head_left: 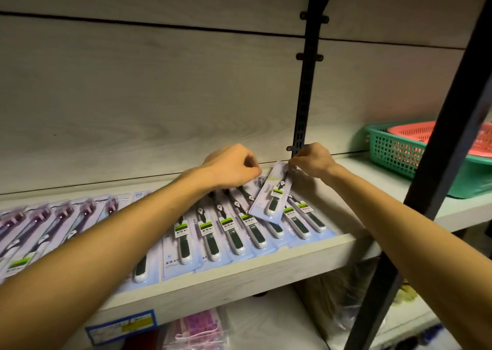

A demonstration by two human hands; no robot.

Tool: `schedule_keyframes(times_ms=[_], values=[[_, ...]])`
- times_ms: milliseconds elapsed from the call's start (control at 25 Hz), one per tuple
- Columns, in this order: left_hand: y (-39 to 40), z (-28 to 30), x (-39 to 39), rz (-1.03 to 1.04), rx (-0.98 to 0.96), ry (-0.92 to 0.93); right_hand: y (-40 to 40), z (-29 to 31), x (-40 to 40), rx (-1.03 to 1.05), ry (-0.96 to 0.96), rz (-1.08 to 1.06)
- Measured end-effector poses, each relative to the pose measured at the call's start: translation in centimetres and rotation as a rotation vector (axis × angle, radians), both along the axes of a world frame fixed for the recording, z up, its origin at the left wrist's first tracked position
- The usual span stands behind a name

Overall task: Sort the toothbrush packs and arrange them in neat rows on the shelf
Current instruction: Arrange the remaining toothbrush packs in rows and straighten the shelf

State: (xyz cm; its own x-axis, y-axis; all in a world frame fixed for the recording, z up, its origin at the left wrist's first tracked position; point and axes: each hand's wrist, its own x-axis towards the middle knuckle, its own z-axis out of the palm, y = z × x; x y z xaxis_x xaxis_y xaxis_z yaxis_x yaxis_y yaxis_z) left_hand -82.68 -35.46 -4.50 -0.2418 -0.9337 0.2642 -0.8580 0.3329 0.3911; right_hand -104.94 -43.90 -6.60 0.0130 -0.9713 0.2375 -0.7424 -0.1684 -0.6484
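Observation:
A row of dark green toothbrush packs lies side by side on the pale wooden shelf, overlapping slightly. Purple toothbrush packs lie in a row at the left. My right hand pinches the top edge of one green pack, which is lifted and tilted above the right end of the green row. My left hand has its fingers curled down onto the top ends of the green packs near the back of the shelf; what it grips is hidden.
A black slotted upright stands against the back panel just behind my hands. A thick black post crosses the right foreground. A green basket holding a red basket sits on the right shelf. Pink packs lie on the shelf below.

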Motion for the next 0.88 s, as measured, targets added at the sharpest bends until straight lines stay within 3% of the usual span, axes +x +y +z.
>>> schedule_keyframes(times_ms=[200,360,440,560,720,880], values=[[-2.6,-1.2,-1.3,0.055,0.139,0.033,1.1,-0.9,-0.4,0.011,0.142,0.011],[-2.7,-3.4,-0.9,0.016,0.113,0.016,4.5,-1.5,0.2,-0.152,0.258,-0.178],[-2.9,-3.9,-0.7,-0.012,0.1,0.023,6.0,-1.5,0.2,-0.168,0.331,-0.152],[-3.3,-4.0,-1.1,-0.012,0.098,-0.006,6.6,-1.6,0.3,-0.054,0.283,-0.084],[-3.7,-3.9,-2.1,-0.03,0.115,-0.054,4.3,-0.7,-0.5,0.005,0.167,-0.162],[-4.2,-3.8,-2.9,0.011,0.102,-0.022,1.5,-0.6,-0.5,0.041,0.21,-0.229]])
